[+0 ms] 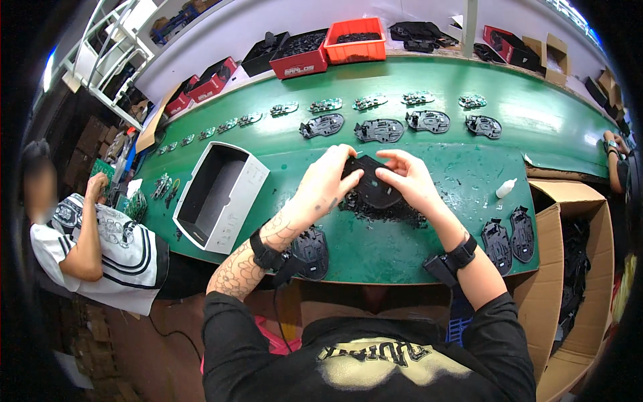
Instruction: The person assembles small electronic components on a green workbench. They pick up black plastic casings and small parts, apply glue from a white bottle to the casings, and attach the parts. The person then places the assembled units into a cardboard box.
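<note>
Both hands hold a black plastic mouse shell [375, 182] over the green bench, tilted toward me. My left hand [329, 177] grips its left side, thumb on the face and fingers curled behind. On the opposite side, my right hand [410, 178] has its thumb against the shell and its fingers bent around the edge. Beneath lies a pile of small black parts [362, 212]. Beyond my hands, several black mouse bases [379, 130] sit in a row, with green circuit boards [370, 101] behind them. Another black base [311, 253] rests beside my left wrist.
A grey-white open box [231, 218] stands left on the bench. Two black bases [497, 245] and a white dropper bottle [506, 188] lie right, near a cardboard box [544, 295]. Bins, including an orange crate [355, 51], line the back. A co-worker [100, 248] sits left.
</note>
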Action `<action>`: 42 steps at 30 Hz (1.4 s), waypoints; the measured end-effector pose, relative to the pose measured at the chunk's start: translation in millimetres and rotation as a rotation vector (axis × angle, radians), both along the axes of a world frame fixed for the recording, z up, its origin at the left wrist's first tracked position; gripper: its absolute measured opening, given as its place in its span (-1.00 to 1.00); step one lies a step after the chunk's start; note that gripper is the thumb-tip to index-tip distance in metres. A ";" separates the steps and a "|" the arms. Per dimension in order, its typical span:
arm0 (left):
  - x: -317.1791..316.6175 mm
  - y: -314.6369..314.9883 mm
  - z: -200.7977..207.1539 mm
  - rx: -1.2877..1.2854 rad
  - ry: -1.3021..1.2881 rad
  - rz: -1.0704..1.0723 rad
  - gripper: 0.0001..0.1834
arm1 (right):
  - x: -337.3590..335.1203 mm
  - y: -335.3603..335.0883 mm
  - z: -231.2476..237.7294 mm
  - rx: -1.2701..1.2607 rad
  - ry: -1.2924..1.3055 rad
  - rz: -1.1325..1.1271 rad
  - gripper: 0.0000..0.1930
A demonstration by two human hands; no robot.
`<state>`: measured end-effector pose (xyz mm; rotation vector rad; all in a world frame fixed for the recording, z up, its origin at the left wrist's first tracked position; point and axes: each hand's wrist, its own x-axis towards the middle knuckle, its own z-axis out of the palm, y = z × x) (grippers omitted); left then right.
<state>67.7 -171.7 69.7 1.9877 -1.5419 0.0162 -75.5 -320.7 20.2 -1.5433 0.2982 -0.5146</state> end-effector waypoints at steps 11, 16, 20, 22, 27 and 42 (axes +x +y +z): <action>200.7 -32.8 -16.2 0.212 -0.369 0.573 -0.62 | -6.8 -16.5 -4.1 -0.732 0.047 -0.247 -0.85; 247.5 -25.7 -62.9 0.188 -0.298 0.868 -0.72 | -7.1 -13.9 -9.4 -0.879 0.042 -0.094 -0.88; 279.3 1.7 -98.8 0.296 -0.356 0.824 -0.74 | 0.4 -1.8 -10.6 -0.921 0.006 -0.010 -0.88; 277.2 2.1 -104.8 0.291 -0.374 0.829 -0.72 | 1.3 0.4 -10.0 -0.927 0.013 0.021 -0.89; 231.6 -9.5 -72.5 0.130 -0.311 0.628 -0.70 | -3.3 -2.6 -6.3 -0.875 0.110 -0.004 -0.90; 20.0 95.9 18.9 0.570 -0.072 -0.220 -0.52 | -0.9 6.5 9.9 -0.508 0.048 -0.120 -0.84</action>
